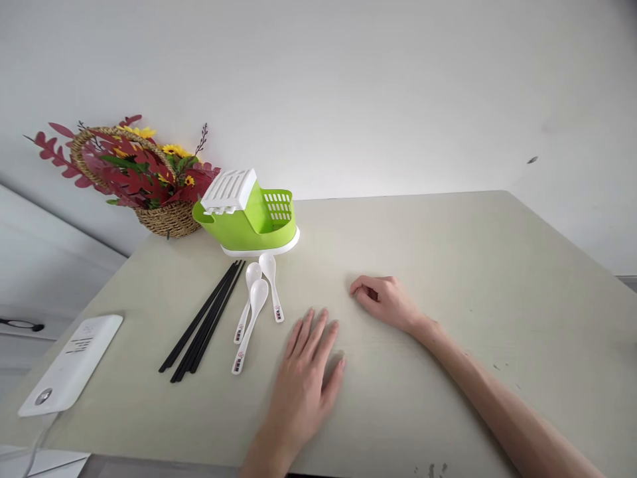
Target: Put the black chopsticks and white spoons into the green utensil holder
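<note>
My left hand (304, 382) lies flat on the table with its fingers stretched out, holding nothing. It is nearest to three white spoons (258, 299), which lie just to its left with their bowls pointing away from me. My right hand (388, 300) rests on the tabletop farther to the right, its fingers curled in loosely and nothing visible in them. Left of the spoons, several black chopsticks (204, 325) lie in a slanted bunch. Behind the spoons stands a green utensil holder (233, 229) with a white slotted top and a white base.
A wicker basket (169, 219) of red leaves and yellow flowers stands at the back left. On the left side of the pale table (448, 245) lies a white rectangular device (74, 365) with a cable. A white wall (373, 99) borders the table's back.
</note>
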